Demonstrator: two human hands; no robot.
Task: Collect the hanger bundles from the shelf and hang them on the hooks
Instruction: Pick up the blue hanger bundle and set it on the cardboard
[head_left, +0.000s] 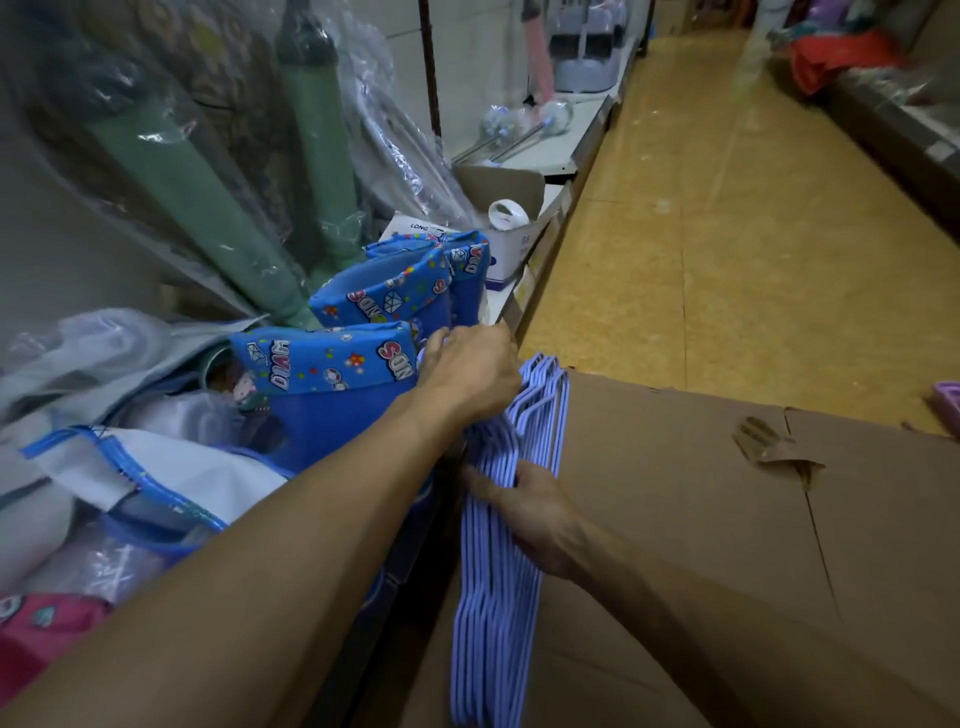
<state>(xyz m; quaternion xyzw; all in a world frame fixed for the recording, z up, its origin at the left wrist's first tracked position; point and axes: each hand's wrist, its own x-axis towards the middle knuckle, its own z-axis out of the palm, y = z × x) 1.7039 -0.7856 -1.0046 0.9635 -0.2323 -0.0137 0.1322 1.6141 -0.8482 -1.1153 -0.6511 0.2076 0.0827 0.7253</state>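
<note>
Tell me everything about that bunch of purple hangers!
The hanger bundle is a tight stack of thin light-purple hangers, looking like coated wire or plastic. It stands on edge between the blue printed bags on the shelf and a big cardboard box, leaning against the box. Its top end curves near the box's corner; the bottom runs out of view. The left hand grips it near the top, and the right hand holds it around the middle, fingers curled over the wires.
</note>
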